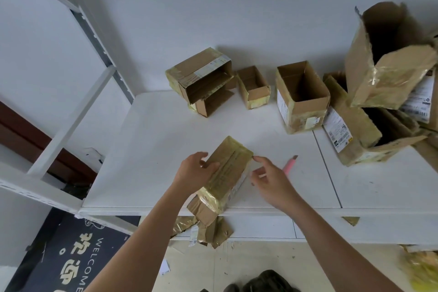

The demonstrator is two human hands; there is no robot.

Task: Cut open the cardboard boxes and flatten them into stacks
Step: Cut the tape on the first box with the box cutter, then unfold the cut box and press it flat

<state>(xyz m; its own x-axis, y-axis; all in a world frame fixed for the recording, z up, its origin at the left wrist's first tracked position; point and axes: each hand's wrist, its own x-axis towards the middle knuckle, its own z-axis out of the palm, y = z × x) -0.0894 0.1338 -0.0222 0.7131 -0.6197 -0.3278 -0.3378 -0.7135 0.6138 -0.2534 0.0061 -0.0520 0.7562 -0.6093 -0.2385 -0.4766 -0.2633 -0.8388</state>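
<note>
A white metal shelving frame [71,111] stands at the far left of the white table [151,140], and a dark WELCOME mat [71,261] lies on the floor below the table's left corner. Toward the table's back edge, a taped box on its side [201,73] sits stacked on a smaller open one [213,103]. Right of that pair stand a small open-topped box [254,86] and a taller open box [302,95], both showing nothing inside. At the table's right end, several larger opened boxes [379,83] lean in a heap, shipping labels facing out.

The task's taped box [227,170] lies near the table's front edge, its near end overhanging it, its brown cardboard wrapped in glossy yellowish tape with torn flaps hanging off the near end. The left hand [195,173] grips its left side, fingers curled over the top face. The right hand [269,179] is beside the box's right side, fingers spread and loosely bent, one fingertip touching the far right corner. A pink box cutter [291,165] lies on the table just right of that hand, partly hidden behind it. Tape scraps [206,230] lie below the front edge.
</note>
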